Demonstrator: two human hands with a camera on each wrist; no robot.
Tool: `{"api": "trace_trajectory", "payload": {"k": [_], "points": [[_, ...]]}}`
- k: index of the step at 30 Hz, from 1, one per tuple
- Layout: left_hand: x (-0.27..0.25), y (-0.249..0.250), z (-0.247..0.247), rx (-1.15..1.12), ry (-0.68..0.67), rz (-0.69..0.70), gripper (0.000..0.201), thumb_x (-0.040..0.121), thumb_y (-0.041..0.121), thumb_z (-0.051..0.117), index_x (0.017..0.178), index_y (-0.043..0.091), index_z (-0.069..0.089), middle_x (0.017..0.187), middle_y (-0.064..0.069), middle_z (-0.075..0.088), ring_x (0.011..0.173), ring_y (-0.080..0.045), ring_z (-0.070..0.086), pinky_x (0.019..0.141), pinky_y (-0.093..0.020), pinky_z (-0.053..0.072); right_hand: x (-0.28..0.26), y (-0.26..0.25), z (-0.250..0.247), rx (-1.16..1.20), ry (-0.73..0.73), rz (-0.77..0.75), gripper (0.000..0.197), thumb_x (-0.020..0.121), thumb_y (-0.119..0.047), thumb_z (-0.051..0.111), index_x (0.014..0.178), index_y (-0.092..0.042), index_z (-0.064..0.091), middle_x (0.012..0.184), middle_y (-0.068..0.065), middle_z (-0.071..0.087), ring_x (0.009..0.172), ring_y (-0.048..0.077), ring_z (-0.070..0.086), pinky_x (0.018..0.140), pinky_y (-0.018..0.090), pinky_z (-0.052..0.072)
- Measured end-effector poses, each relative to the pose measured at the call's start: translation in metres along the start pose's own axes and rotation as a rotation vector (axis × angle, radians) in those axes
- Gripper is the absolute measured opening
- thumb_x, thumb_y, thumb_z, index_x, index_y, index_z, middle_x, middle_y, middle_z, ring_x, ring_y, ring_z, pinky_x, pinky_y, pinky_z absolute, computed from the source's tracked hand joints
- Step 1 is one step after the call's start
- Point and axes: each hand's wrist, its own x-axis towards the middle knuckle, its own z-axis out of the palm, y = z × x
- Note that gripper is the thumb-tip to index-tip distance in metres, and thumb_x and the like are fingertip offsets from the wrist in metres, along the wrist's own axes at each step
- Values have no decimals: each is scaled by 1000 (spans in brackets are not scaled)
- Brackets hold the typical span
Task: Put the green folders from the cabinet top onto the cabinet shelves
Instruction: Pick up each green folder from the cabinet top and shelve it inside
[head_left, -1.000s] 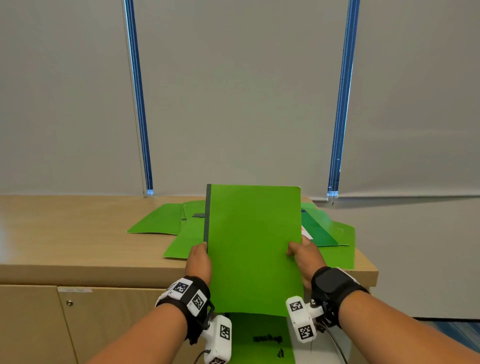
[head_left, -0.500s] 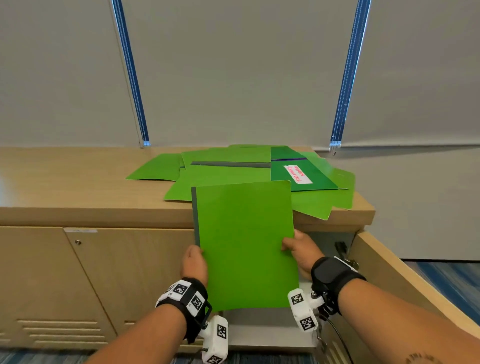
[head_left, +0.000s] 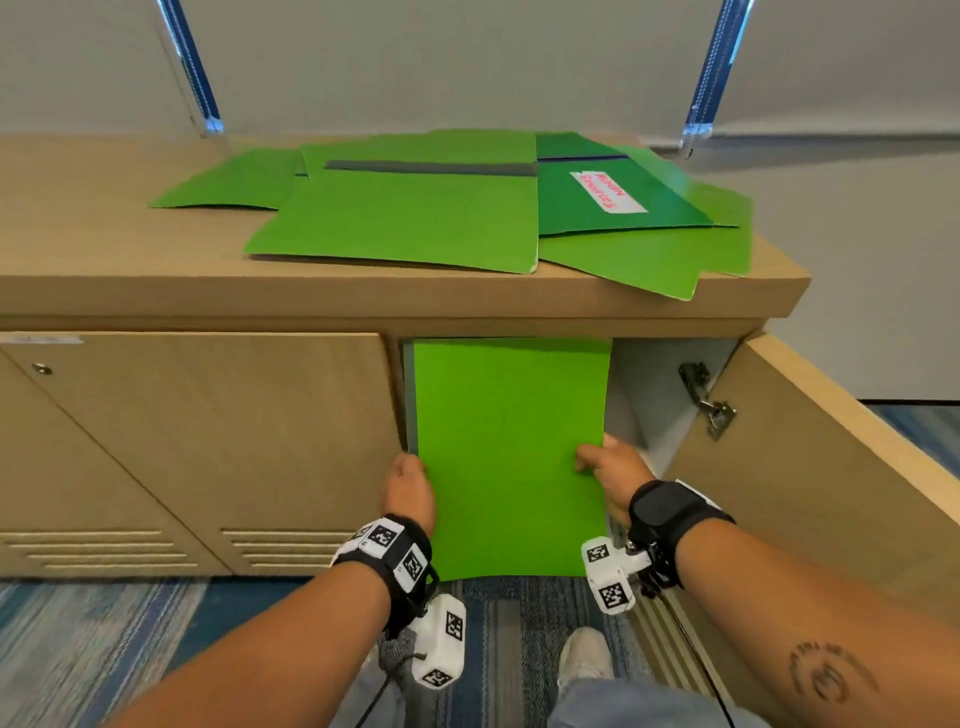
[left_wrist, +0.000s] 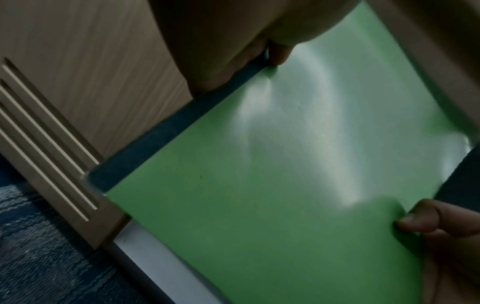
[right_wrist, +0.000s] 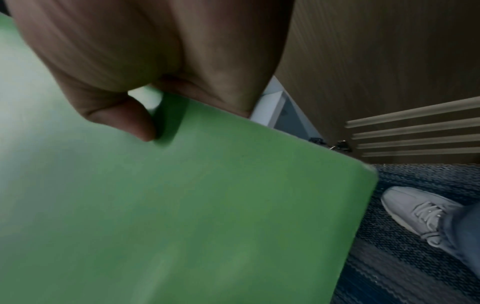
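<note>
A green folder (head_left: 506, 457) is held flat-faced at the open cabinet compartment, its left edge pinched by the left hand (head_left: 410, 488), its right edge by the right hand (head_left: 613, 475). It could snag on the opening's frame if tilted. Further folders (head_left: 410, 218) lie at the cabinet top's (head_left: 104, 249) right end.

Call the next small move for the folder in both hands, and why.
Probably slide the folder forward into the open cabinet. The left hand and right hand grip its side edges, its far edge sits at the opening beside the open door, and more folders wait on top.
</note>
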Motion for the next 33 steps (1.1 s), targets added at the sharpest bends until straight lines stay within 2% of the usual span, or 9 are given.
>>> {"api": "trace_trajectory", "payload": {"k": [3, 6, 10, 13, 17, 21, 25, 29, 33], "points": [[11, -6, 20, 74, -13, -8, 34, 102, 16, 28, 72, 12, 43, 91, -12, 46, 88, -21, 41, 76, -29, 29, 30, 27, -5, -31, 8, 24, 33, 55, -15, 61, 87, -7, 59, 83, 12, 59, 79, 23, 52, 73, 42, 45], [33, -11, 44, 56, -31, 47, 29, 98, 10, 33, 71, 9, 42, 83, -16, 48, 83, -24, 45, 73, -32, 31, 52, 34, -11, -58, 103, 46, 21, 73, -3, 60, 92, -9, 52, 82, 9, 56, 77, 22, 51, 73, 36, 41], [59, -8, 71, 182, -93, 131, 28, 97, 13, 41, 120, 4, 53, 119, -21, 56, 109, -35, 55, 91, -36, 41, 89, 32, -12, -31, 277, -6, 34, 75, 7, 59, 103, -8, 48, 83, 7, 57, 68, 20, 51, 62, 29, 42], [64, -6, 78, 313, -161, 239, 61, 93, 20, 53, 148, 17, 29, 147, -14, 29, 130, -29, 40, 107, -30, 31, 115, 24, -8, -4, 315, -39, 37, 76, 11, 59, 106, -9, 54, 80, 5, 59, 67, 20, 54, 62, 28, 45], [70, -16, 76, 727, -290, 482, 83, 73, 60, 58, 147, 35, 29, 155, -12, 15, 144, -33, 16, 120, -41, 12, 154, 19, 3, 21, 265, -75, 44, 80, 23, 50, 110, -8, 49, 84, 13, 57, 60, 8, 61, 54, 14, 46], [89, -24, 73, 1126, -412, 708, 92, 70, 80, 49, 149, 41, 20, 160, -3, 8, 148, -28, -4, 115, -53, -15, 191, 26, 10, 83, 285, -12, 50, 78, 23, 52, 118, -6, 52, 87, 19, 64, 45, 6, 60, 47, 21, 49], [109, -34, 79, 1224, -534, 713, 75, 90, 42, 55, 152, 32, 15, 158, -5, 17, 148, -27, 9, 118, -51, -6, 224, 43, 19, 135, 218, 72, 48, 82, 21, 46, 120, -8, 52, 56, 0, 68, 48, 14, 64, 48, 24, 52], [118, -47, 84, 1174, -529, 660, 70, 93, 18, 51, 152, 29, 15, 156, -8, 24, 146, -30, 15, 119, -46, 1, 240, 53, 32, 32, 176, 84, 47, 83, 14, 53, 127, -5, 54, 90, 17, 68, 73, 25, 63, 74, 39, 55], [128, -56, 85, 1180, -546, 645, 76, 90, 9, 53, 152, 29, 15, 156, -11, 23, 147, -32, 13, 118, -43, 0, 244, 50, 41, -224, 163, 55, 55, 86, 0, 52, 138, -16, 49, 114, 14, 65, 92, 28, 65, 81, 34, 54]]}}
